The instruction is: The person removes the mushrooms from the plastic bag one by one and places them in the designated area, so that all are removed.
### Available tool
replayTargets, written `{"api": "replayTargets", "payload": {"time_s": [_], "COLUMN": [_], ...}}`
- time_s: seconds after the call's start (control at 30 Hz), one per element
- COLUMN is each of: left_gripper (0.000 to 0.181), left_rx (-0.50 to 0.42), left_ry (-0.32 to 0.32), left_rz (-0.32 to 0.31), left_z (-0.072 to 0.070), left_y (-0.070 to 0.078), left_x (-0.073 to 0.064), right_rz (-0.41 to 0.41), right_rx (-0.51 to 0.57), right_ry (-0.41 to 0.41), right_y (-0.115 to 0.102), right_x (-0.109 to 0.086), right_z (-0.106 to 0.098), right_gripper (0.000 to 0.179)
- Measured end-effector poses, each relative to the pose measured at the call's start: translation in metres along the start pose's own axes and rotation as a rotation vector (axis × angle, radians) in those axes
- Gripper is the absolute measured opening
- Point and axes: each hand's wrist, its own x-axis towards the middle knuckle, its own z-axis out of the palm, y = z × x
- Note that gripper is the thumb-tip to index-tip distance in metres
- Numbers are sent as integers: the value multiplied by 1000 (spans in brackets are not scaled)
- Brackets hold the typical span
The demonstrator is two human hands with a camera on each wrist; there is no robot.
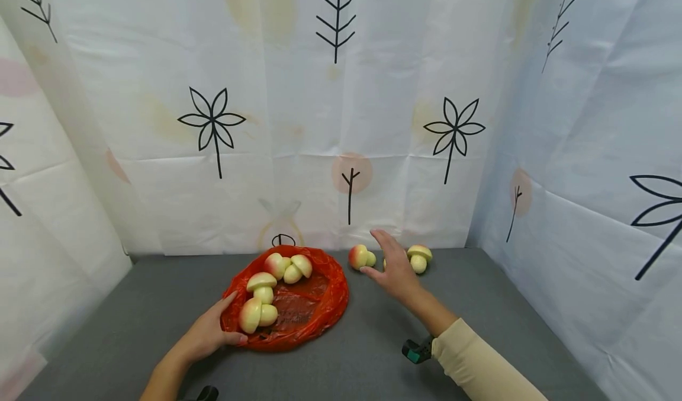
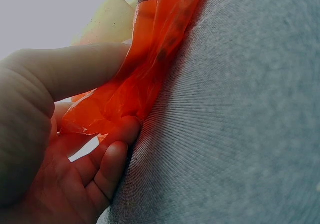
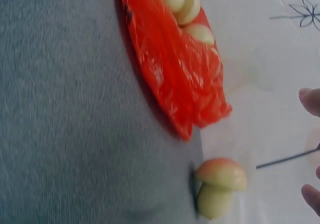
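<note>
A red plastic bag [image 1: 337, 297], its rim spread wide, lies on the grey table with several toy mushrooms [image 1: 261, 282] inside along its left and back. My left hand [image 1: 206, 333] holds the bag's left edge; the left wrist view shows the thumb on one side of the crinkled plastic [image 2: 122, 96] and fingers on the other. Behind and right of the bag, my right hand [image 1: 398, 273] hovers with fingers spread, holding nothing. Just left of it is a red-tinged mushroom [image 1: 359, 257]. Another mushroom [image 1: 420, 259] stands to its right, and a third is mostly hidden behind the hand.
The grey tabletop [image 1: 373, 353] runs back to a white patterned curtain [image 1: 298, 122], which also hangs at both sides. A dark wrist device [image 1: 417, 350] is on the right forearm.
</note>
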Motion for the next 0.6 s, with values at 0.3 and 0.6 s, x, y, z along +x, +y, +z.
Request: {"api": "replayTargets", "payload": {"time_s": [0.3,0.6], "left_gripper": [106,107], "left_rx": [-4,-10], "left_ry": [-7,-4], "left_rz": [3,9], "left_z": [0,0], "left_y": [0,0], "left_x": [0,-1], "right_rz": [-59,-164], "right_rx": [48,49], "right_ry": [-71,-91], "right_y": [-32,-55], "right_x": [4,5], "right_z": [14,40], "right_gripper": [81,80]}}
